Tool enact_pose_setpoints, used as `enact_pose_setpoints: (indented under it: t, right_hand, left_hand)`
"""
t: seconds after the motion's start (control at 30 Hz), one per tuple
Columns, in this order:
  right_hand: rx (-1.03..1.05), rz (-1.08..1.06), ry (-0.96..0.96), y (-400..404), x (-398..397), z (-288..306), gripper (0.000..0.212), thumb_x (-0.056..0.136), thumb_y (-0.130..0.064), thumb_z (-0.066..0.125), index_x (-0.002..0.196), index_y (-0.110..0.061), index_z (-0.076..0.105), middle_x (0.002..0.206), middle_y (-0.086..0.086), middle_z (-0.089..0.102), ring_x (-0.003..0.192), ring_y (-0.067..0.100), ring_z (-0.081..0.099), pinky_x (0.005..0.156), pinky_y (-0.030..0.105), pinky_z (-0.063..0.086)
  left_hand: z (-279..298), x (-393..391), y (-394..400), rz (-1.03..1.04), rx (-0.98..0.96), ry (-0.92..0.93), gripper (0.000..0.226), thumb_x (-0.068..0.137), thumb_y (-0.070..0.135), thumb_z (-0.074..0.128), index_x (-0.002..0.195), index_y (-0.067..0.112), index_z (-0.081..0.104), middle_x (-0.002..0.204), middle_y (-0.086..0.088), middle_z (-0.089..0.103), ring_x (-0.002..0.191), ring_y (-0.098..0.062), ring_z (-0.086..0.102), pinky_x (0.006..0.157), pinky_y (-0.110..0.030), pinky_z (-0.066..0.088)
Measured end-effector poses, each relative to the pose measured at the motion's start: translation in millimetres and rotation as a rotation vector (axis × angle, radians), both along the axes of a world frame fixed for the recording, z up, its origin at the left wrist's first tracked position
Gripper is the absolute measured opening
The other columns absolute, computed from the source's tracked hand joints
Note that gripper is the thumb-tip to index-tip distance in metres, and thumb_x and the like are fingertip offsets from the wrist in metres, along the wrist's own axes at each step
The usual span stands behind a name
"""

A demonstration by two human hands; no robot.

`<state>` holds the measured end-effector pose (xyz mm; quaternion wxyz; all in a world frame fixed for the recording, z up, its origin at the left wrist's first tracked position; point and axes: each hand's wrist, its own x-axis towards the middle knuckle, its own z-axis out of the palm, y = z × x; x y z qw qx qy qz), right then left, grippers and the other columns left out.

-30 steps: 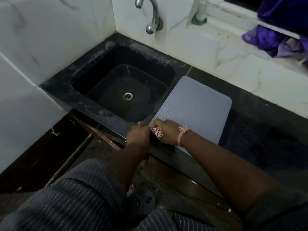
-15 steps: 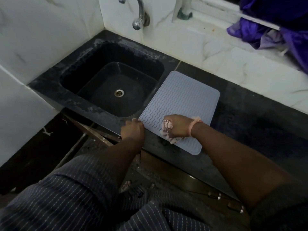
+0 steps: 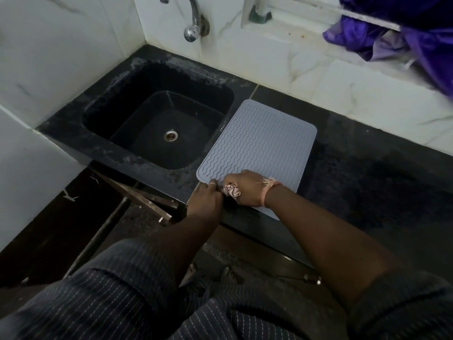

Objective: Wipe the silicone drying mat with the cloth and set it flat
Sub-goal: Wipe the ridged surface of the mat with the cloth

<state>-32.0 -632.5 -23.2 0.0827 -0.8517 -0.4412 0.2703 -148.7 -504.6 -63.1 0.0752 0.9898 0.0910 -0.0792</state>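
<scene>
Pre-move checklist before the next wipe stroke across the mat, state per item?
1. Cloth in right hand: ok, bunched in the curled fingers.
2. Left hand steadying the mat at its near left corner: cannot tell, hand is at the edge, grip hidden.
3. Mat flat on the counter: ok over the visible part.
4. Mat clear of the sink: ok, it lies beside the basin.
5. Stroke path unobstructed: ok, nothing on the mat ahead.
</scene>
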Motion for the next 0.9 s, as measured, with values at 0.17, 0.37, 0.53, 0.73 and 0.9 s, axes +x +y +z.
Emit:
enact_pose_setpoints:
  t: [0.17,0.37,0.53,0.73,0.9]
  right_hand:
    - [0.031,-0.051,0.015,-28.7,1.0,1.5,0.021,0.085,-0.024,0.07,0.098,-0.026,0.053,0.089,-0.005,0.056,0.086,0.021,0.055,0.07,0.033,0.041]
    - [0.033,-0.239,0.124,-74.1,-3.0,-3.0,0.032,0.074,-0.024,0.078,0.087,-0.034,0.051,0.089,-0.009,0.059,0.082,0.011,0.057,0.064,0.028,0.042]
    - [0.205,-0.423,0.242,-80.6,3.5,6.5,0.026,0.07,-0.018,0.084,0.086,-0.023,0.065,0.088,-0.003,0.07,0.081,0.016,0.067,0.072,0.038,0.058]
    - [0.21,-0.257,0.098,-73.0,-12.2,-4.8,0.019,0.084,-0.024,0.073,0.102,-0.029,0.067,0.097,-0.006,0.069,0.091,0.015,0.062,0.079,0.037,0.053]
    - [0.068,-0.111,0.048,-73.9,-20.0,-7.7,0.022,0.082,-0.026,0.07,0.098,-0.035,0.058,0.093,-0.008,0.063,0.091,0.018,0.055,0.078,0.036,0.049]
  left_hand:
    - [7.1,-1.8,-3.8,-0.013,0.095,0.044,0.042,0.097,0.022,0.06,0.136,0.008,0.056,0.142,-0.013,0.042,0.117,-0.033,0.051,0.094,-0.046,0.05]
    - [13.8,3.6,-12.4,-0.004,0.185,0.09,0.047,0.097,0.024,0.058,0.139,0.006,0.053,0.14,-0.014,0.047,0.119,-0.033,0.049,0.098,-0.045,0.046]
    - [15.3,5.9,-22.0,0.021,0.114,0.047,0.05,0.097,0.027,0.054,0.142,0.006,0.049,0.138,-0.016,0.048,0.125,-0.034,0.045,0.107,-0.048,0.042]
    - [11.7,2.8,-40.1,-0.111,-0.071,-0.019,0.043,0.097,0.018,0.052,0.14,0.014,0.055,0.15,-0.008,0.048,0.134,-0.027,0.047,0.107,-0.04,0.044]
    - [7.7,-0.1,-46.6,-0.094,-0.008,0.049,0.042,0.101,0.021,0.051,0.14,0.007,0.055,0.155,-0.01,0.04,0.132,-0.03,0.049,0.101,-0.043,0.049]
